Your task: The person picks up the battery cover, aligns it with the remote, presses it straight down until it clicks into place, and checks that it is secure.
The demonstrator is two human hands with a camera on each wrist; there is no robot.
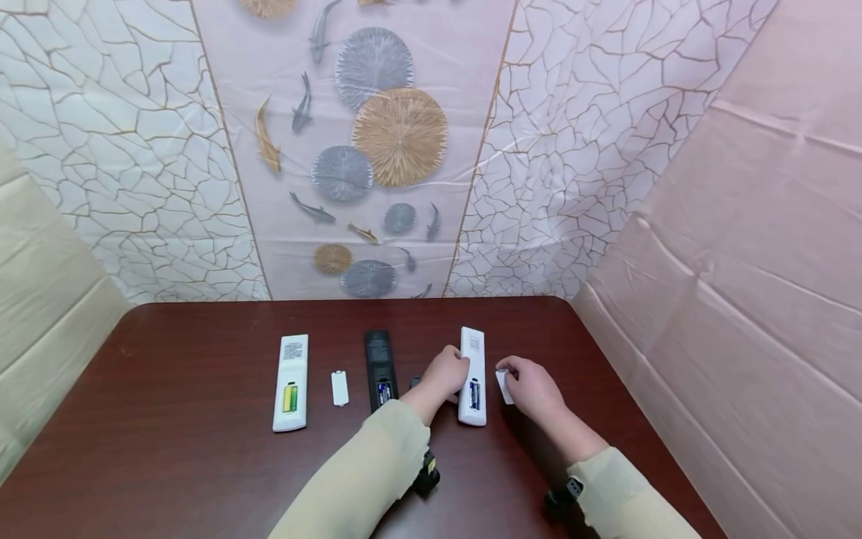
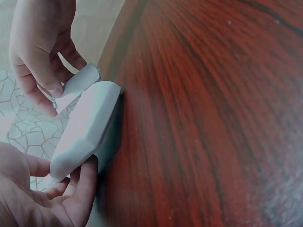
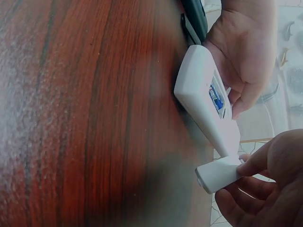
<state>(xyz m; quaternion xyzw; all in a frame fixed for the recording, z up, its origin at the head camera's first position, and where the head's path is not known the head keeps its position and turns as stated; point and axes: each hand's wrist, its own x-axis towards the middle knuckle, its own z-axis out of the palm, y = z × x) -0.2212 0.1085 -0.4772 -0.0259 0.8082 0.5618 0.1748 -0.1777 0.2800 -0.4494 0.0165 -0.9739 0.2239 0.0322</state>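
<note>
My left hand (image 1: 443, 376) grips a white remote control (image 1: 473, 363) by its left side, battery side up. Blue batteries (image 1: 474, 395) show in its uncovered compartment. To the right of it, my right hand (image 1: 535, 391) pinches a small white battery cover (image 1: 503, 388) between thumb and fingers, beside the remote. In the right wrist view the cover (image 3: 218, 175) is held near the end of the remote (image 3: 201, 90). The left wrist view has the left hand's thumb and fingers around the edges of the remote (image 2: 87, 125).
Farther left lie a black remote (image 1: 380, 355) with blue batteries, a loose white cover (image 1: 340, 388) and another white remote (image 1: 291, 367) with green-yellow batteries (image 1: 290, 397). A dark piece (image 1: 414, 382) is partly hidden behind the left hand. Draped fabric walls surround the brown table (image 1: 188, 449).
</note>
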